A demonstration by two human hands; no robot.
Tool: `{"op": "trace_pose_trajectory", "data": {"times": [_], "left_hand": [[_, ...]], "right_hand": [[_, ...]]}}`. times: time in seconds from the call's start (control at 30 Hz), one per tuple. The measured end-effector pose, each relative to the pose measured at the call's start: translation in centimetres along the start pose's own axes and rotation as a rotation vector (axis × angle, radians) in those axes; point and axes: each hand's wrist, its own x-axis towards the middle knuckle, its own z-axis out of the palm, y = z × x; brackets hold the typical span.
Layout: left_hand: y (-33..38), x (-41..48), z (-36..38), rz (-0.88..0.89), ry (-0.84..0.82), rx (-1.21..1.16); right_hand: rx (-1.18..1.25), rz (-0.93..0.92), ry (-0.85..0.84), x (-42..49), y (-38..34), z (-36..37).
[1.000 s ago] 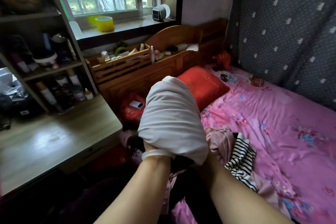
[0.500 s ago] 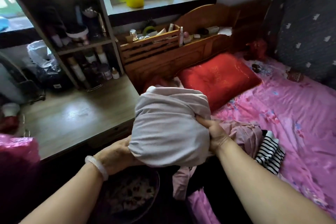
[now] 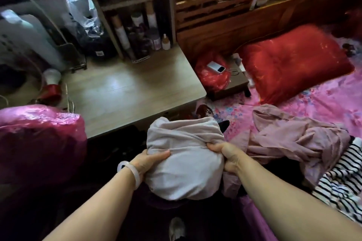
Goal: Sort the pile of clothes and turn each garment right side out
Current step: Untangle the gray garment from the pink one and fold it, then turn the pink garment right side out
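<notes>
Stretching away on the right, the bed [image 3: 323, 107] wears a pink flowered sheet, and the wooden bench [image 3: 127, 94] stands just beside it on the left. A red pillow [image 3: 293, 62] lies at the head of the bed. A shiny pink bag [image 3: 39, 139] bulges by the bench's near left corner. On the sheet a dusty-pink garment [image 3: 293, 139] lies crumpled, touching a striped top [image 3: 342, 178] at the right edge. Just left of that pile, the grey garment [image 3: 184, 164] is a rounded bundle held up in front of the person. The left hand [image 3: 148, 164] grips its left side, fingers [image 3: 162, 153] curled into the cloth. The right hand [image 3: 227, 156] pinches a fold on its right side, closed tight. A pale bangle [image 3: 135, 172] circles the left wrist. A white power bank [image 3: 216, 67] rests between bench and pillow.
</notes>
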Motion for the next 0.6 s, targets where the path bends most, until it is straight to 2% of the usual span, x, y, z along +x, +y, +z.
{"op": "trace_pose_trajectory", "data": {"times": [0.3, 0.47, 0.53, 0.6], "left_hand": [[-4.7, 6.2, -5.9, -0.075, 0.124, 0.113], [-6.4, 10.0, -6.1, -0.135, 0.235, 0.175], [-7.1, 11.0, -5.4, -0.174, 0.221, 0.206], [-7.4, 11.5, -4.8, -0.197, 0.201, 0.221]], "right_hand": [[0.009, 0.053, -0.008, 7.1, 6.0, 3.9], [-0.386, 0.087, 0.35, 13.0, 8.7, 2.9], [-0.423, 0.067, 0.467, 14.9, 9.4, 1.7], [-0.424, 0.051, 0.513, 15.9, 9.6, 0.5]]}}
